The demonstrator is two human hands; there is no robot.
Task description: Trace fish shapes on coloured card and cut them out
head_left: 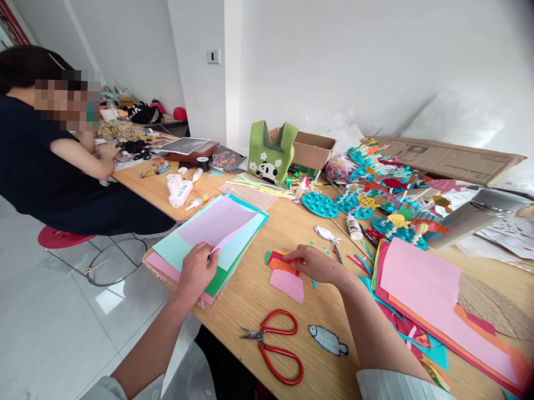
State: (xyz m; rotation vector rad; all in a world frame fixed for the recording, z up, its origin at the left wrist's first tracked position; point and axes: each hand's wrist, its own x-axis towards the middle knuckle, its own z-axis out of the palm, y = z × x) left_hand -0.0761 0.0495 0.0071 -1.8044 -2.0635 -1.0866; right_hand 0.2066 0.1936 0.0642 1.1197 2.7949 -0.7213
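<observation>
My left hand [198, 269] pinches the raised edge of a lilac paper sheet [216, 218]. Under that sheet lie light blue paper [171, 240], green paper [218, 284] and other coloured sheets in a stack. My right hand [314, 264] has its fingertips closed at an orange paper piece [282, 267], among small red, green and pink cut pieces. The pink cut paper [287, 285] lies just below. Nearer to me, red-handled scissors [262, 335] rest with their blades slightly apart. Beside them lies a fish-shaped cutout [328, 340] with a dark outline.
Pink paper [422, 269] tops another stack at right, with scraps around it. Behind stand blue discs [320, 205] with colourful paper fish, a glue bottle [353, 227], a metal flask [476, 216] and a green panda bag [271, 156]. A person [45, 145] sits at left.
</observation>
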